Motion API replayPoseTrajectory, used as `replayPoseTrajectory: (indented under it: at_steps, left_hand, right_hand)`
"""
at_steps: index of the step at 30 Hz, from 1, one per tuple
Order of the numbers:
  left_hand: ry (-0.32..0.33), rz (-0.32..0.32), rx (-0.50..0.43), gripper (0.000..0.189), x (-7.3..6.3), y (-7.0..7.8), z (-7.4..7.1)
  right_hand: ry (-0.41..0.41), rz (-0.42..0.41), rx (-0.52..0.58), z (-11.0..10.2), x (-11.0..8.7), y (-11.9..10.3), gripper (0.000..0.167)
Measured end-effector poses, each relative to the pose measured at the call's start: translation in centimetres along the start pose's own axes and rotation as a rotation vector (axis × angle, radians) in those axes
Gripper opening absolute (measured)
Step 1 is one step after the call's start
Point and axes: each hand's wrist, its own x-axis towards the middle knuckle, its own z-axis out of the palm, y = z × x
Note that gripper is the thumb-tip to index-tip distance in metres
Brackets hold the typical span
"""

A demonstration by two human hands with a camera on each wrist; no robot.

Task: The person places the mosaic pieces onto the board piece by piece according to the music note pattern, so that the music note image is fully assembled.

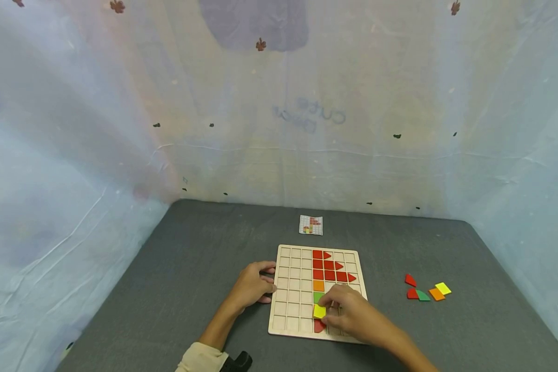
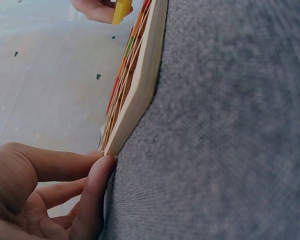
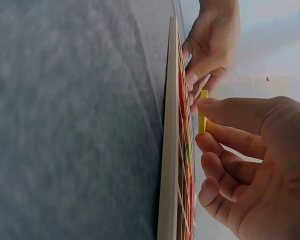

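A wooden grid board (image 1: 294, 297) lies flat on the grey table. My left hand (image 1: 252, 283) holds its left edge; in the left wrist view the thumb and a finger (image 2: 65, 164) pinch the rim. Between the thumb and fingers of my right hand (image 1: 351, 315) is a yellow square tile (image 1: 319, 311), close over the board's lower middle; the right wrist view shows this tile (image 3: 203, 112) edge-on. Red squares and triangles (image 1: 329, 265) fill three rows at the upper right. Below them sit an orange square (image 1: 318, 285), a green square (image 1: 318, 297) and, past the yellow tile, a red piece (image 1: 319, 326) with a curved side.
A small pattern card (image 1: 310, 225) lies behind the board. Loose pieces lie to the right: red ones (image 1: 410, 280), a green curved one (image 1: 423, 295), an orange square (image 1: 437, 294) and a yellow square (image 1: 443, 288). Pale sheets (image 1: 279, 170) hang around the table.
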Motion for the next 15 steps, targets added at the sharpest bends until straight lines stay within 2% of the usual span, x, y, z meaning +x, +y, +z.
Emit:
replayPoseTrajectory:
  at_steps: [9, 15]
  left_hand:
    - [-0.003, 0.006, 0.009, 0.064, 0.1, -0.2, -0.1]
    - [0.002, 0.003, 0.013, 0.064, 0.1, -0.1, 0.0]
  right_hand:
    - [-0.078, 0.065, -0.023, 0.9, 0.6, -1.1, 0.022]
    - [-0.085, 0.040, -0.014, 1.4, 0.9, -1.4, 0.023]
